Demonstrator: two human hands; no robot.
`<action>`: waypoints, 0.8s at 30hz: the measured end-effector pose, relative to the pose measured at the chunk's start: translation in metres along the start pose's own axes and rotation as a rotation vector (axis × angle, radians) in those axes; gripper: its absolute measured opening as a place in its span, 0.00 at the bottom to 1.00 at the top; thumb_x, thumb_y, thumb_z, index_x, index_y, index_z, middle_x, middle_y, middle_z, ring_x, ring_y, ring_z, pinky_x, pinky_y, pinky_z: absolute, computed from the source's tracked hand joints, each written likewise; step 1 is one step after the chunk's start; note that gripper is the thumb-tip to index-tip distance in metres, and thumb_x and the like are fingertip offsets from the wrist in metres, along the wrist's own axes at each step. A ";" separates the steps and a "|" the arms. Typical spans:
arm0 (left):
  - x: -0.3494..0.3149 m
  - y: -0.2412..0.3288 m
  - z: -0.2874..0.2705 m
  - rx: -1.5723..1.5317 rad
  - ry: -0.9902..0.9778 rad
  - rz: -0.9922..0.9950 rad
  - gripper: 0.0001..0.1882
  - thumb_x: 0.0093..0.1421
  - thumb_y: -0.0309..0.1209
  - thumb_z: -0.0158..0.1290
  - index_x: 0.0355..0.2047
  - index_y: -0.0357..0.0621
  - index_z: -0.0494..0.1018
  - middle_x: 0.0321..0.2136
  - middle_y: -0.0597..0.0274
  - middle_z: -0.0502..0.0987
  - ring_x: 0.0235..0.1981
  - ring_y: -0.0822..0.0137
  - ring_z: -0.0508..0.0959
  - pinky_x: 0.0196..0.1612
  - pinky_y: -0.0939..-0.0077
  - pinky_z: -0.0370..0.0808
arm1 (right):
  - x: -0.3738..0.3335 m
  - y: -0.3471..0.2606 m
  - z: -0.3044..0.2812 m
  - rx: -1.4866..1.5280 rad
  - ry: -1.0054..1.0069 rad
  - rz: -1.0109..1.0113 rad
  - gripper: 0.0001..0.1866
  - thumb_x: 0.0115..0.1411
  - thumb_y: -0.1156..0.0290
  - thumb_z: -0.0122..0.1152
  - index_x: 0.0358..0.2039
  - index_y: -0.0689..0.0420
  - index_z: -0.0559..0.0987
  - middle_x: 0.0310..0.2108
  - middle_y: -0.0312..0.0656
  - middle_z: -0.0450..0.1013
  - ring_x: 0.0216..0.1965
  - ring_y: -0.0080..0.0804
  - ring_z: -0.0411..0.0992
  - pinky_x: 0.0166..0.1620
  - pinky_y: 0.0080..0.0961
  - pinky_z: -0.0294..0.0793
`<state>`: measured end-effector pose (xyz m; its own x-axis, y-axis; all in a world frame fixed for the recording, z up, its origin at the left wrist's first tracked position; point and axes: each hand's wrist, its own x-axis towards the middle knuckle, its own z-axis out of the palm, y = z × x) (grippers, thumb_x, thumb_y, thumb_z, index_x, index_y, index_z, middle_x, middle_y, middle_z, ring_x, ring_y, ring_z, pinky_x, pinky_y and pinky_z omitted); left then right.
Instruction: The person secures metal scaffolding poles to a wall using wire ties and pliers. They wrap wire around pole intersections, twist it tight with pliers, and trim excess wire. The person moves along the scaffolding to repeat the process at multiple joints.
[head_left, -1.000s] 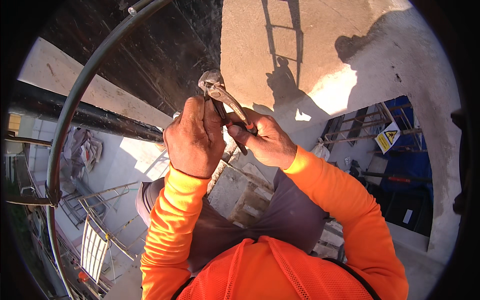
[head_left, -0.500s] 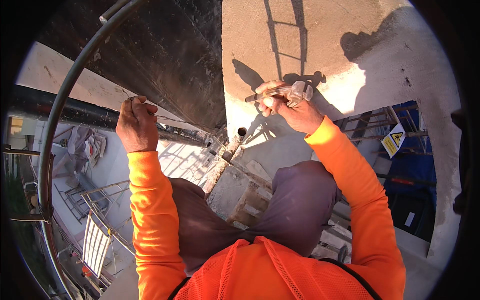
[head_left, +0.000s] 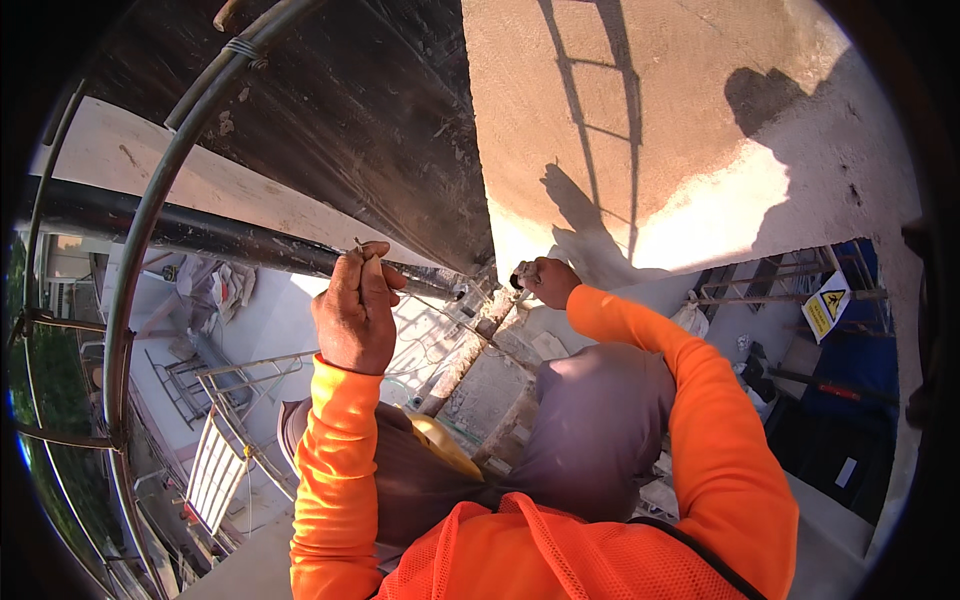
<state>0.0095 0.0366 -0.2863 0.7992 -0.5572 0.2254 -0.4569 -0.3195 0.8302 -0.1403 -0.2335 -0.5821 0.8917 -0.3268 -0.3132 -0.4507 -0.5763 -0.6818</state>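
Observation:
My left hand is closed in a pinch, raised beside the black pipe. A tiny thin bit pokes up past its fingertips, too small to name. My right hand is closed near the bottom corner of the rough concrete face, beside a dark round opening. A grey, crusted end shows at its fingers, seemingly the head of the short hammer-like tool; its handle is hidden. Above and between the hands slants a dark, scuffed panel that meets the concrete wall along an upright edge.
Curved metal bars tied with wire rise at my left. Far below lie scaffold frames and rubble. A yellow rounded thing shows by my left knee. A warning sign hangs at the right, near blue sheeting.
My right hand has dropped from in front of the concrete wall to its lower corner, turning the tool mostly out of sight. My left hand has shifted right and down, still pinched.

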 end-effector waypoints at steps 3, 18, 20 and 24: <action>0.002 0.001 0.007 -0.075 0.009 -0.005 0.14 0.78 0.31 0.44 0.50 0.37 0.77 0.27 0.63 0.83 0.23 0.78 0.78 0.29 0.82 0.75 | -0.003 0.001 0.001 -0.227 -0.056 0.038 0.17 0.60 0.68 0.66 0.49 0.57 0.85 0.37 0.52 0.82 0.42 0.52 0.80 0.48 0.43 0.78; 0.053 0.085 0.058 -0.842 -0.022 -0.025 0.17 0.79 0.39 0.46 0.49 0.37 0.77 0.34 0.56 0.85 0.26 0.70 0.81 0.30 0.80 0.76 | -0.110 -0.250 -0.207 1.034 -0.006 -0.123 0.12 0.75 0.65 0.60 0.52 0.55 0.83 0.27 0.26 0.70 0.21 0.10 0.58 0.25 0.14 0.61; 0.068 0.101 0.050 -1.274 -0.188 -0.260 0.18 0.78 0.41 0.47 0.53 0.38 0.76 0.37 0.55 0.86 0.28 0.68 0.82 0.30 0.78 0.78 | -0.129 -0.273 -0.231 0.691 0.232 -0.481 0.12 0.74 0.67 0.59 0.51 0.60 0.84 0.28 0.28 0.71 0.24 0.10 0.60 0.28 0.15 0.61; 0.078 0.128 0.040 -1.062 -0.230 0.023 0.20 0.74 0.38 0.56 0.58 0.35 0.74 0.42 0.55 0.85 0.38 0.69 0.84 0.34 0.79 0.79 | -0.163 -0.302 -0.285 0.365 0.786 -0.577 0.11 0.73 0.75 0.58 0.50 0.64 0.84 0.27 0.31 0.72 0.27 0.13 0.61 0.30 0.17 0.63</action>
<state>-0.0025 -0.0779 -0.1828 0.6517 -0.7204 0.2372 0.1885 0.4568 0.8694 -0.1618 -0.2195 -0.1368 0.6295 -0.5451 0.5537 0.1926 -0.5810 -0.7908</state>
